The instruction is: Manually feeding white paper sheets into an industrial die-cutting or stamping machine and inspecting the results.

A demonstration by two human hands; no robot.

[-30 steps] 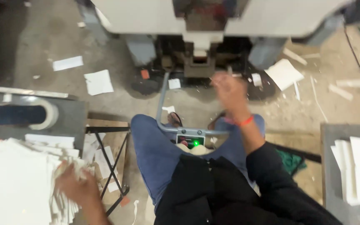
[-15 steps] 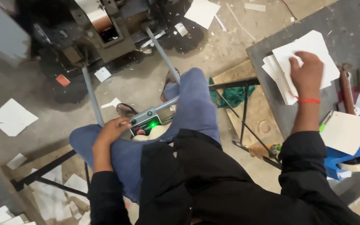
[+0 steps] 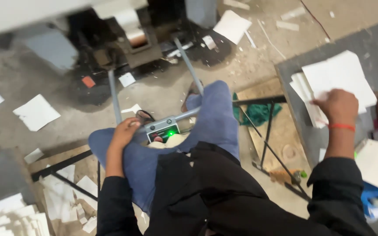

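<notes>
Littered concrete floor [image 3: 57, 83]. Right hand [image 3: 338, 106] fingers closed on white card stack [image 3: 335, 83]; lift one squarely. Left hand [image 3: 124, 132] lies loosely curled on knee.

Green cloth [image 3: 259, 112] — paper scraps [image 3: 36, 112] on floor [image 3: 31, 78].

Right hand [image 3: 338, 106] blurred, grip on paper stack [image 3: 342, 78] unclear; machine [image 3: 110, 26] cut off.

Seated at the machine, reaching both ways.
I'm resting my left hand [image 3: 125, 131] on my knee beside the green-lit control box [image 3: 162, 130], while my right hand [image 3: 337, 106] is pressing on the white paper stack [image 3: 333, 78].
</notes>
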